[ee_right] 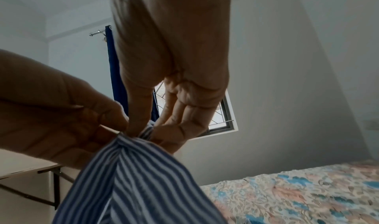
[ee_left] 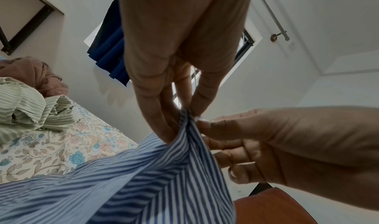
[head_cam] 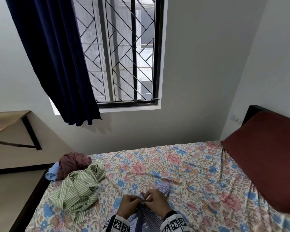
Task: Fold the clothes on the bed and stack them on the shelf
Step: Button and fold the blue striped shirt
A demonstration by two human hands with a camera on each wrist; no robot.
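Pinching the blue striped shirt between them, left hand and right hand touch.

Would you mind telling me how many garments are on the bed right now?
4: a blue striped shirt pinched by both hands at the near edge, then a green striped shirt, a maroon garment and a light blue one heaped at the left. More may lie beneath.

The bed, under a floral sheet, carries the blue striped shirt at the two-handed grip, a green striped shirt left of it, maroon and light blue clothes beyond, and a maroon pillow far right.
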